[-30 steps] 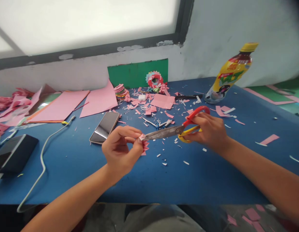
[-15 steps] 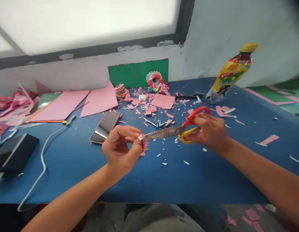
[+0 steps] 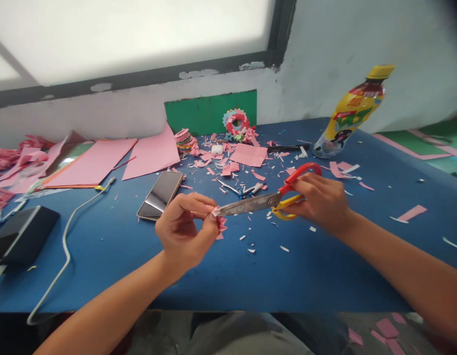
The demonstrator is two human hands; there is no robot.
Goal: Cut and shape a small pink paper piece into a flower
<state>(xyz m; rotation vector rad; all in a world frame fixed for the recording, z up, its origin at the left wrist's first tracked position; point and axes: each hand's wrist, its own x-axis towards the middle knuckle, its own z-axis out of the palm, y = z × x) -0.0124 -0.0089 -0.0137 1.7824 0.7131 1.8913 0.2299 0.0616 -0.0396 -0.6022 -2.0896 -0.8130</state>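
Scissors (image 3: 263, 200) with red and yellow handles sit in the right hand (image 3: 320, 199), its grip closed through the loops, blades nearly shut on a small pink paper piece (image 3: 218, 219). The left hand (image 3: 186, 229) pinches that piece between fingertips, held above the blue tabletop (image 3: 102, 236). A phone (image 3: 160, 194) lies just beyond the left hand; pink scraps (image 3: 228, 167) litter the tabletop behind, and a bottle (image 3: 352, 113) stands far right.

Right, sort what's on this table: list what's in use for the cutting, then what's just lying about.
In use:
- left hand, pinching a small pink paper piece
- right hand, working the scissors, tips at that piece

Lying about:
- phone
- yellow bottle
- pink paper sheets
- white cable
- black box
- stack of paper flowers
- paper scraps
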